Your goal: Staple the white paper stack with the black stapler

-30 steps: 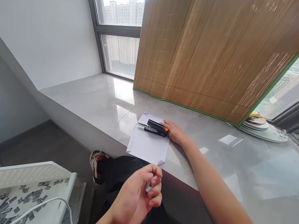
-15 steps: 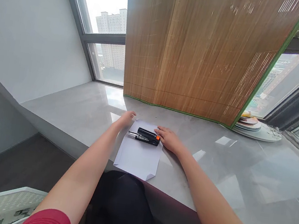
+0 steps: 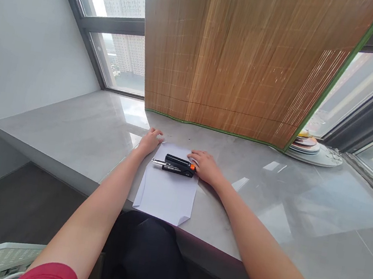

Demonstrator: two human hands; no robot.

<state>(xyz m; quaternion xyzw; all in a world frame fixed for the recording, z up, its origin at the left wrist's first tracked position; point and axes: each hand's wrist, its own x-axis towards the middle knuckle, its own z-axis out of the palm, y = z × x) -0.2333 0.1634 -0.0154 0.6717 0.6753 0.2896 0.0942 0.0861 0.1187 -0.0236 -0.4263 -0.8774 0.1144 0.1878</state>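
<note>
Stapler [image 3: 179, 166]: black with 1 orange end, lying crosswise on the white paper [image 3: 166, 195], its silver metal part sticking out leftward; its weight probably helps keep the paper flat.
White paper: on the grey windowsill [image 3: 269, 195], near edge at the sill's front, likely for easy reach; 1 near corner curls up.
Left hand [image 3: 149, 142]: fingers bent at the paper's far left corner, perhaps steadying it; I cannot tell whether anything is between them.
Right hand [image 3: 205, 166]: loosely spread beside the orange end, fingertips over the paper's far right corner, seemingly bracing both; not clamped.
Both hands: apart, 1 on each side of the stapler.
White basket [image 3: 2, 251]: perforated, mostly out of view at lower left; contents too cut off to name.
Platter [image 3: 328, 157]: carries stacked plates [image 3: 304, 147] in the window corner.
</note>
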